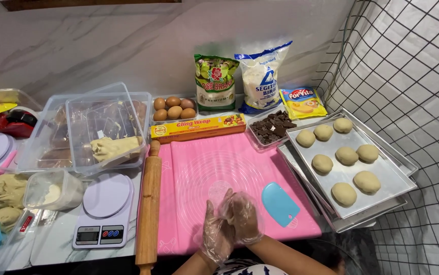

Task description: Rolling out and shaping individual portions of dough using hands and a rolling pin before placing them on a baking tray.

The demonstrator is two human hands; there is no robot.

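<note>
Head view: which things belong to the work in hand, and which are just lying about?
In use:
left hand and right hand, gloved, pressed together
pink mat
blue scraper
tray of dough balls
chocolate pieces

Lying about:
rolling pin
scale
eggs
cling wrap box
three packets

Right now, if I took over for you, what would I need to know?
Left hand and right hand, both in clear plastic gloves, are pressed together over the pink mat; whether dough sits between them is hidden.
Blue scraper lies on the mat, rolling pin along its left edge.
Done: eight dough balls on the metal tray.
Left: dough in the clear tub and far left.
</note>
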